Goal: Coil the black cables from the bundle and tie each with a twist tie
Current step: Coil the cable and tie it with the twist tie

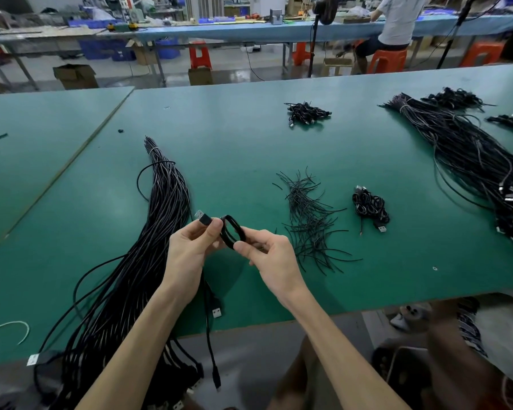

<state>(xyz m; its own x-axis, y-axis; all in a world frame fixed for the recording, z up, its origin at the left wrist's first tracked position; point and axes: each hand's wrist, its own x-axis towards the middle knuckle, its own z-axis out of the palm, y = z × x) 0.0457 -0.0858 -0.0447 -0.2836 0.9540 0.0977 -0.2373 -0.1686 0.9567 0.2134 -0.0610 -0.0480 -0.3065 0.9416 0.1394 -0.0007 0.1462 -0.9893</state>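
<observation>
Both hands — left, right — grasp 1 coil; bundle left of grip; ties right; nothing between.

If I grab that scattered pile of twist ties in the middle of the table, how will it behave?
The twist ties are thin loose strands, so probably very light and prone to scatter. They lie crisscrossed, so lifting one may drag its neighbours. Several hold slight bends, so they are likely bendable and shape-keeping rather than floppy.
</observation>
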